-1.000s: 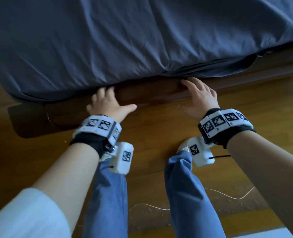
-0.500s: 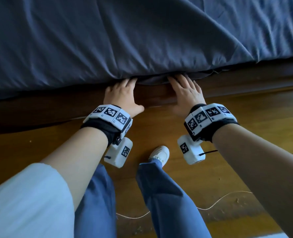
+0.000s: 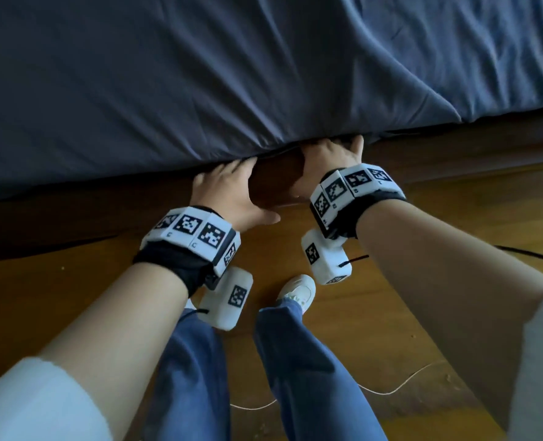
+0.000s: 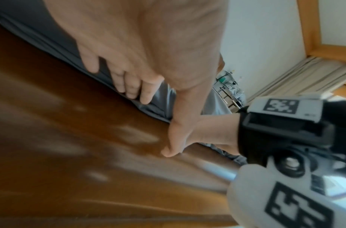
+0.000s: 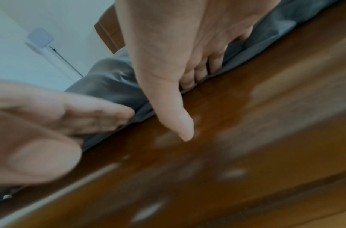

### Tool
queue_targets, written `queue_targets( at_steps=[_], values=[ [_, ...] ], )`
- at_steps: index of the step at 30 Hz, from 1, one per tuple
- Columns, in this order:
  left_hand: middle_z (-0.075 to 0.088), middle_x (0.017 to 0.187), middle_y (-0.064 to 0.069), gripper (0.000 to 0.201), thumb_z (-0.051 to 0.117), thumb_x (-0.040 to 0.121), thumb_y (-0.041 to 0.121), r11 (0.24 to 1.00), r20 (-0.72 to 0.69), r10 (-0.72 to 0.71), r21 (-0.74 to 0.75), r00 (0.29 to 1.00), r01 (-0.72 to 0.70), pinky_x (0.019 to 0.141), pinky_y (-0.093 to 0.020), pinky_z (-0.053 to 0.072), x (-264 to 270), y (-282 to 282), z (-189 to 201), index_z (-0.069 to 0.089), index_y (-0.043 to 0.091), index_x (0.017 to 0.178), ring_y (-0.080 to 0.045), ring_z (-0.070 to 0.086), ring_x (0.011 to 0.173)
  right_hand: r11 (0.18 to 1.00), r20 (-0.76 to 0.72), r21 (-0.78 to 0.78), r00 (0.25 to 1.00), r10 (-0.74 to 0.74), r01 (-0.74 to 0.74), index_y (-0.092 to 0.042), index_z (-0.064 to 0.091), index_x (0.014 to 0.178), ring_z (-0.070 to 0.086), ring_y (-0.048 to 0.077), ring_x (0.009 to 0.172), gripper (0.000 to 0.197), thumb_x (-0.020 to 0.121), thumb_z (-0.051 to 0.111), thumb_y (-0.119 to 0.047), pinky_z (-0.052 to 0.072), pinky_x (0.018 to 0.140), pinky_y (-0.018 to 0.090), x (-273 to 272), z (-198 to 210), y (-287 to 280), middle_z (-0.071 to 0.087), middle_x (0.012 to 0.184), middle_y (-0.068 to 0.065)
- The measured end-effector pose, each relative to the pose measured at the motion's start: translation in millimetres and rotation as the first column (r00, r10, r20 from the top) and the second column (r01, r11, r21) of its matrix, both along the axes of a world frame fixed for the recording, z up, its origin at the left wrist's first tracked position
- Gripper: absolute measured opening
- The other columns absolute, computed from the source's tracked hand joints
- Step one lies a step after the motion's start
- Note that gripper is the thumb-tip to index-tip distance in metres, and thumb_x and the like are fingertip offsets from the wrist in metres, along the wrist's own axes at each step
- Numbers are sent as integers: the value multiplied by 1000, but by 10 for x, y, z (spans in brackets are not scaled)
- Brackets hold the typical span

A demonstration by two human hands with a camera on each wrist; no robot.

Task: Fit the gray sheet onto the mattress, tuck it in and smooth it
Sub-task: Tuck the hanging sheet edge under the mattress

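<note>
The gray sheet covers the mattress and hangs over its near side down to the wooden bed rail. My left hand and right hand lie side by side at the sheet's lower edge. Their fingertips are hidden under the fabric in the head view. In the left wrist view my left hand's fingers press the sheet's hem down against the rail, thumb spread. Seen from the right wrist, my right hand's fingers push into the hem, thumb pointing away over the rail.
I stand on a wooden floor close to the bed, with one white shoe near the rail. A thin white cable lies on the floor behind my legs. A black cable runs at the right.
Both hands have slid right along the rail and come closer together. Their fingers have gone further under the sheet's edge.
</note>
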State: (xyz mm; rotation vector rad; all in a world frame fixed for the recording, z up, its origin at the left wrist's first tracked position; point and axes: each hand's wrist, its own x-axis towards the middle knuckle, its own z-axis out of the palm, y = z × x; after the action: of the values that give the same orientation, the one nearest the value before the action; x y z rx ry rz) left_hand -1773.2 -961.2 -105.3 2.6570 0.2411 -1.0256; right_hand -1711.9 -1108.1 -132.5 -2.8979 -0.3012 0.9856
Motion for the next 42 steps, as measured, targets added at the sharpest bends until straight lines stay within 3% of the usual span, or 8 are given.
queue_targets(
  at_steps=[3,9,14,19,24,32,38,42],
  values=[
    [14,158,8,105,71,66,56,998,63,-57,-31,996,59,115,-39,16,-42,-105,-15,13,27,149,-14,17,144,996,43,89,999,15,-19,-27,30,142,23,18,140,82,70,67,-42,0,114,52,-163,-69,-128,32,147,-1],
    [29,150,-2,102,77,62,49,999,99,2,39,995,-6,110,-41,26,69,-185,-113,23,25,145,-26,31,138,986,47,148,995,-84,76,-31,10,149,-2,12,147,92,76,66,-29,0,116,45,-483,-19,-691,2,158,-7],
    [37,148,-1,100,76,59,57,994,-24,6,113,1000,-3,111,-44,28,302,-192,-152,29,31,143,-28,34,136,987,93,93,986,-139,131,-30,15,149,4,18,147,89,76,66,-31,3,118,43,-242,12,-1067,13,157,-2],
    [37,149,0,105,74,54,65,995,-107,41,95,993,-31,113,-47,26,378,-225,-194,31,31,143,-29,33,137,995,136,31,986,-98,94,-31,36,140,26,21,139,77,70,67,-44,5,117,45,47,21,-910,37,144,0],
    [30,152,1,103,70,60,66,996,-156,46,85,987,-33,114,-45,18,393,-268,-95,24,30,145,-25,26,141,988,-22,-118,994,-107,103,-27,56,118,38,24,129,57,68,69,-51,8,115,48,367,66,-772,55,127,5],
    [10,158,8,99,65,73,57,992,-60,-129,1,990,129,117,-40,14,208,-573,155,11,26,149,-13,14,146,998,22,-1,998,-66,66,-27,30,143,15,23,143,78,76,64,-45,-1,118,46,152,7,-921,32,150,2],
    [32,150,0,90,67,73,46,984,52,-164,-53,985,167,110,-40,25,404,-838,4,19,25,146,-22,32,137,920,58,216,936,-347,328,-23,30,144,24,22,141,70,81,60,-24,20,114,38,-30,141,-1233,26,153,0],
    [36,148,-2,91,70,71,45,987,17,-162,24,987,161,110,-41,26,471,-930,-88,23,24,145,-24,34,136,936,57,119,939,-339,331,-26,24,146,9,16,146,77,79,62,-28,12,118,39,54,129,-1489,17,156,-4]
  ],
)
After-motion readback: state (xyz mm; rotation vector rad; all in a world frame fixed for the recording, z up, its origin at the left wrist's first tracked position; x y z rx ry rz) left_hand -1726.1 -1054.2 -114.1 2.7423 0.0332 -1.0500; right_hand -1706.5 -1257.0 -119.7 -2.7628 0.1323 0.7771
